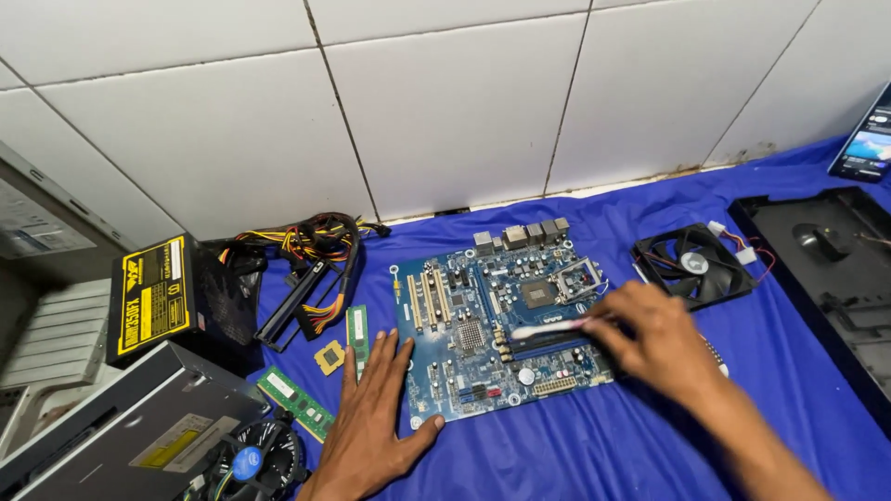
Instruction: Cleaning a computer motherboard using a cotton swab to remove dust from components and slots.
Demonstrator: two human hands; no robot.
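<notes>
A blue motherboard lies flat on a blue cloth. My left hand rests palm down at the board's near left edge, fingers spread, its fingertips touching the edge. My right hand reaches in from the right and pinches a thin white brush, whose tip lies on the board near the long memory slots. The square processor socket sits just beyond the brush tip.
Left of the board lie two green memory sticks, a small processor chip, a black and yellow power supply with its cables, an optical drive and a cooler fan. A black case fan, a case panel and a phone lie right.
</notes>
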